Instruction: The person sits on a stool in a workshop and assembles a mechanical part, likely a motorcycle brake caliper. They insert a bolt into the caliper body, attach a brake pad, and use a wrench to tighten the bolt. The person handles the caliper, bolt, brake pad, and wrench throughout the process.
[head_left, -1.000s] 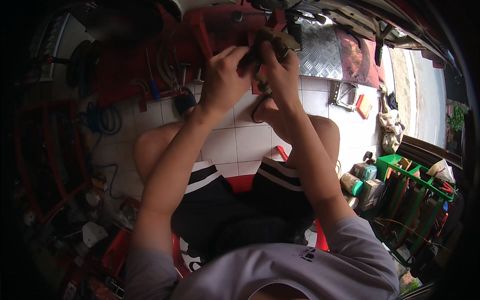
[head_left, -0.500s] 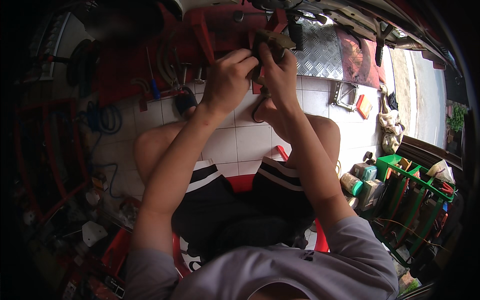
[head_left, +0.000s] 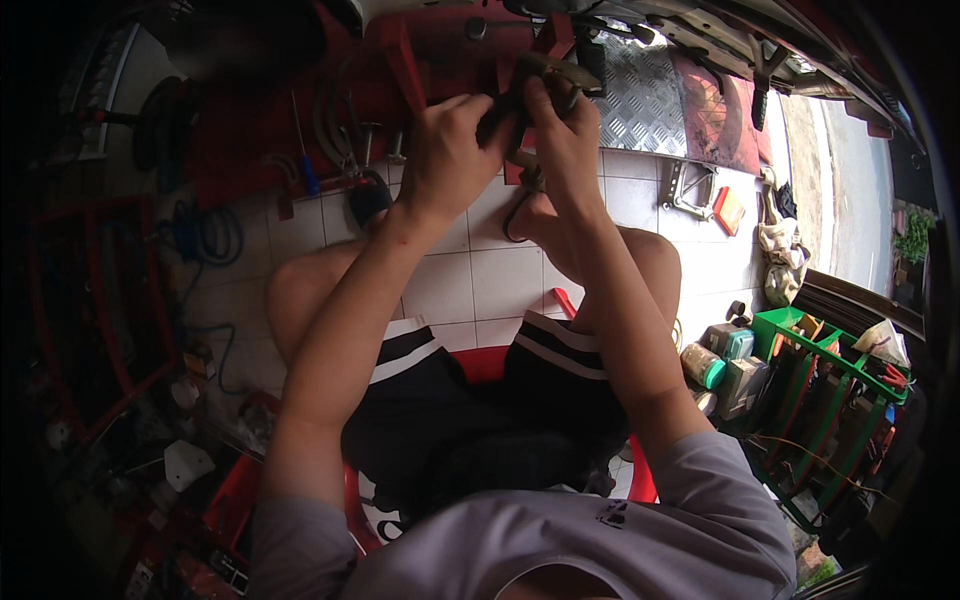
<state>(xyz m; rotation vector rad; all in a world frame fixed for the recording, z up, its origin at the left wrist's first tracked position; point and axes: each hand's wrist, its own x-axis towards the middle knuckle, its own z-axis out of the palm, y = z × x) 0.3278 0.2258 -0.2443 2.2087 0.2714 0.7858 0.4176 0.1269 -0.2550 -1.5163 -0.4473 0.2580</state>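
Both hands raised in front of the seated person, against a red machine body point(head_left: 440, 45). Left hand point(head_left: 447, 160) curled, fingertips gripping a dark metal part point(head_left: 545, 75); right hand point(head_left: 565, 135) closed around the same part from below. White tiled floor point(head_left: 470, 285) underneath; green crate point(head_left: 830, 400) of tools at right, checkered metal plate point(head_left: 645, 100) beyond the hands.
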